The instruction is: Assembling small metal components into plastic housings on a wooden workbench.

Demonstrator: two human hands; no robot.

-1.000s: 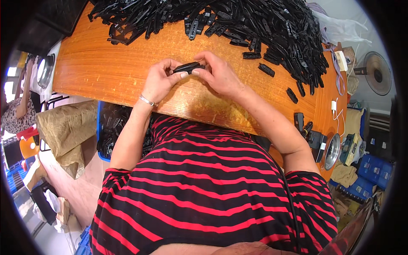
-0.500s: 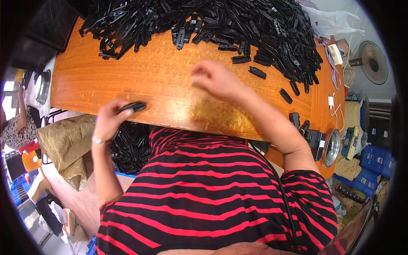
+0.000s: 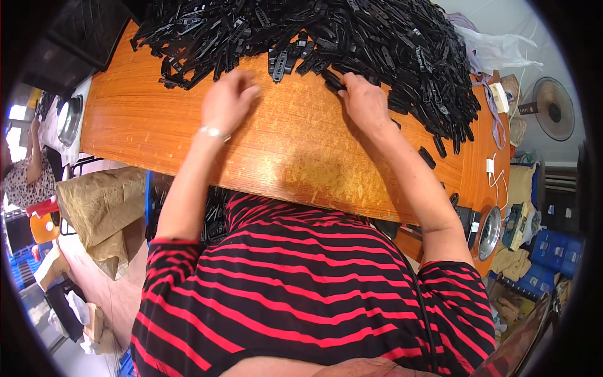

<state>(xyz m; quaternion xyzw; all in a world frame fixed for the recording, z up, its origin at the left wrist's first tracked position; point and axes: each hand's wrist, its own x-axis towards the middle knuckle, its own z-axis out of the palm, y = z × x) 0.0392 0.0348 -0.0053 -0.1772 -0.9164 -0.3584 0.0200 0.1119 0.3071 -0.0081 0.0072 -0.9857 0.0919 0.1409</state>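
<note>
A large heap of narrow black plastic parts [image 3: 402,56] covers the far side of the wooden table [image 3: 286,132]. At the heap's near edge my right hand [image 3: 366,103] has its thumb and fingers closed on a black plastic part [image 3: 332,80], which still lies among others. My left hand [image 3: 227,102] is over the table left of centre, slightly smeared by motion. Its thumb stands apart from the fingers, and no part shows in it. A ridged part [image 3: 279,66] lies at the heap's edge between my hands.
A blue-edged crate [image 3: 149,204] with black parts sits below the table's near edge, beside a brown paper sack [image 3: 100,204]. Metal bowls stand at the right [image 3: 489,232] and left [image 3: 70,120]. A fan [image 3: 553,108] is at far right. Another person [image 3: 31,176] is at far left.
My left hand has moved from the near table edge toward the heap, and the black part it held is gone from it. My right hand has gone right and forward onto a part.
</note>
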